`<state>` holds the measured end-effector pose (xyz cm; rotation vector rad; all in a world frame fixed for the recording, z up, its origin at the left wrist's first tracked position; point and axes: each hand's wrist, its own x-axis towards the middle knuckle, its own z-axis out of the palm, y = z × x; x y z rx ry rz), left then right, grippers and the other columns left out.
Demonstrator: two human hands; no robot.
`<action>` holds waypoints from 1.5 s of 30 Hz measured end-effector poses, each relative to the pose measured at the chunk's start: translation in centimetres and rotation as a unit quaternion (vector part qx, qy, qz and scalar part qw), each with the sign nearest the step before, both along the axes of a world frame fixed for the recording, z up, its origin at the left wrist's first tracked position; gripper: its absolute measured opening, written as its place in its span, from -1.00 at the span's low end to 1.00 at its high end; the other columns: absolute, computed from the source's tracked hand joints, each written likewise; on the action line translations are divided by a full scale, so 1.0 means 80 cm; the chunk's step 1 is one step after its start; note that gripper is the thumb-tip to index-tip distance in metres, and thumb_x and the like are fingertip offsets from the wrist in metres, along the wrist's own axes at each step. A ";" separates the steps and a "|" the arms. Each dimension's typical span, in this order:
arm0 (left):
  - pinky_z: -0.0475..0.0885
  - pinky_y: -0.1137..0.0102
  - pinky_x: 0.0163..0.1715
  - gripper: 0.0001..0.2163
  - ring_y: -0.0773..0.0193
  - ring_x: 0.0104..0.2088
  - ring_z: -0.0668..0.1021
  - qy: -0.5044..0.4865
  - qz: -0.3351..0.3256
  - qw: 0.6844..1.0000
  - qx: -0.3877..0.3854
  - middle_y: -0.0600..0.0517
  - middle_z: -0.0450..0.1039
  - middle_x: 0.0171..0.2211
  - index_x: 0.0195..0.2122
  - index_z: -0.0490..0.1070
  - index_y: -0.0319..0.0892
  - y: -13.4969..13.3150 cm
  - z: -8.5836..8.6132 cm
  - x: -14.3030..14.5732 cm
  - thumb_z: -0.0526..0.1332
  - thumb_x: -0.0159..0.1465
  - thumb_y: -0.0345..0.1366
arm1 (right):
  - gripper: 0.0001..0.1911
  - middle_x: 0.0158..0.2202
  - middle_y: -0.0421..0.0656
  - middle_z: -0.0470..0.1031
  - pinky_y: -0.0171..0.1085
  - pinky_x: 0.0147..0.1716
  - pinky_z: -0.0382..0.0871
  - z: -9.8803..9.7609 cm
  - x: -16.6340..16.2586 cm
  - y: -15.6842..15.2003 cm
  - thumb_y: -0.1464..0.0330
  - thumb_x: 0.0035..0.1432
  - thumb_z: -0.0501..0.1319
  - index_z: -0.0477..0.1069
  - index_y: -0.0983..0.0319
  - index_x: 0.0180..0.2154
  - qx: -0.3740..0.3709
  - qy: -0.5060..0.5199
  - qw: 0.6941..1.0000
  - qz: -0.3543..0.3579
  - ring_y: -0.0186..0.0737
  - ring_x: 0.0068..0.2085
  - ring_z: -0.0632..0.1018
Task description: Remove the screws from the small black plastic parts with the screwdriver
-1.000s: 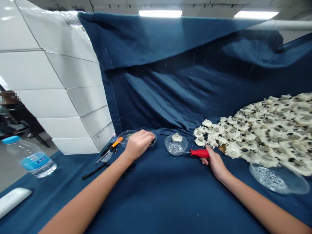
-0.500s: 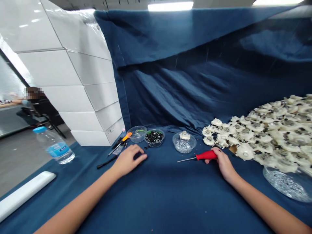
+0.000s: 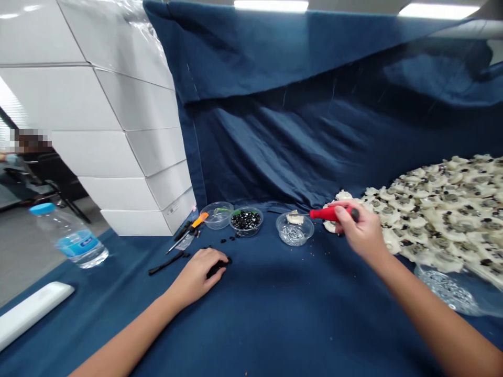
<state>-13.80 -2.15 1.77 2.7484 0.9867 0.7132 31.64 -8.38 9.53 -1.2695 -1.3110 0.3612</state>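
My right hand [image 3: 363, 230] is closed around a red-handled screwdriver [image 3: 328, 213], held above the cloth with its shaft pointing left over a small clear bowl of tiny metal screws [image 3: 294, 229]. A white plastic part rests in that bowl. My left hand [image 3: 198, 272] lies on the blue cloth, fingers curled over a small black part [image 3: 217, 268]. Just beyond it stand a clear bowl of black pieces [image 3: 245, 221] and a clear bowl with something green [image 3: 219, 214].
A large heap of white plastic gear-like parts [image 3: 440, 209] fills the right side, with a bigger clear bowl of screws [image 3: 448, 288] in front. An orange-handled tool [image 3: 188, 230], black tools, a water bottle [image 3: 68, 236], stacked white boxes [image 3: 118, 136] and a white bar [image 3: 31, 311] are at left.
My left hand drew back from the bowl of black pieces to the cloth and curled over a black part. My right hand lifted the red screwdriver off the cloth toward the screw bowl.
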 end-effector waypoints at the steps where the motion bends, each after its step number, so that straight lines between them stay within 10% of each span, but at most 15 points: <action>1: 0.47 0.11 0.12 -0.87 0.06 0.00 0.66 0.003 -0.011 1.000 0.002 -0.06 0.68 -0.03 -0.01 0.54 -0.08 -0.002 0.001 0.001 0.19 0.55 -0.32 | -0.66 -0.60 -0.24 0.52 -0.12 -0.38 0.31 -0.001 -0.002 0.006 -0.03 0.34 0.37 0.67 0.08 -0.16 -0.015 -0.018 1.000 0.003 -0.11 -0.52 0.49; 11: 0.54 0.09 0.08 -0.82 0.03 -0.04 0.69 -0.046 -0.011 0.999 0.020 -0.09 0.71 -0.04 0.07 0.59 -0.07 -0.006 0.002 0.006 0.21 0.57 -0.26 | -0.59 -0.55 -0.21 0.58 -0.09 -0.36 0.44 -0.027 0.027 0.017 -0.07 0.35 0.33 0.63 0.12 -0.14 -0.032 0.091 0.995 -0.006 -0.07 -0.48 0.56; 15: 0.56 0.14 0.06 -0.83 0.05 -0.06 0.69 -0.136 0.005 0.986 -0.093 -0.07 0.70 -0.07 -0.01 0.64 -0.07 -0.019 0.010 0.031 0.27 0.54 -0.19 | -0.60 -0.54 -0.17 0.58 -0.07 -0.35 0.49 -0.030 0.047 -0.017 -0.03 0.41 0.24 0.64 0.13 -0.15 -0.011 0.200 0.980 -0.010 -0.04 -0.46 0.56; 21: 0.56 0.32 -0.15 -0.71 0.15 -0.17 0.70 -0.278 -0.066 0.829 -0.481 -0.06 0.69 -0.21 -0.09 0.54 -0.15 -0.025 0.006 0.124 0.41 0.44 -0.02 | -0.51 -0.63 -0.20 0.41 -0.09 -0.46 0.47 -0.056 0.027 -0.045 -0.05 0.44 0.15 0.66 0.14 -0.23 -0.069 0.321 0.943 0.053 -0.10 -0.55 0.46; 27: 0.58 0.30 -0.18 -0.54 0.24 -0.30 0.63 -0.283 -0.105 0.788 -0.536 -0.09 0.66 -0.16 0.19 0.57 -0.17 0.007 -0.014 0.182 0.41 0.43 0.03 | -0.50 -0.64 -0.22 0.39 -0.13 -0.45 0.46 -0.106 -0.001 -0.031 -0.05 0.43 0.15 0.70 0.15 -0.19 -0.140 0.374 0.911 0.107 -0.13 -0.55 0.45; 33: 0.53 0.37 -0.22 -0.75 0.30 -0.32 0.57 -0.281 -0.123 0.760 -0.573 0.01 0.59 -0.27 -0.03 0.68 -0.18 0.010 -0.020 0.175 0.38 0.49 -0.10 | -0.49 -0.58 -0.14 0.51 -0.11 -0.37 0.50 -0.133 0.007 -0.038 -0.04 0.46 0.14 0.73 0.14 -0.10 -0.190 0.387 0.894 0.121 -0.07 -0.47 0.53; 37: 0.49 0.39 -0.26 -0.80 0.30 -0.32 0.55 -0.263 -0.112 0.771 -0.569 0.02 0.55 -0.29 -0.09 0.68 -0.17 0.004 -0.015 0.174 0.34 0.51 -0.17 | -0.47 -0.58 -0.12 0.52 -0.09 -0.36 0.53 -0.138 0.012 -0.045 -0.06 0.47 0.10 0.75 0.10 -0.08 -0.206 0.373 0.898 0.109 -0.04 -0.47 0.54; 45: 0.43 0.34 -0.30 -0.81 0.26 -0.34 0.57 -0.195 -0.077 0.914 -0.348 0.01 0.58 -0.29 -0.14 0.70 -0.15 -0.005 -0.013 0.177 0.25 0.50 -0.35 | -0.46 -0.62 -0.05 0.49 -0.06 -0.47 0.52 -0.133 0.010 -0.049 -0.06 0.45 0.08 0.77 0.03 -0.17 -0.216 0.318 0.921 0.060 0.01 -0.51 0.53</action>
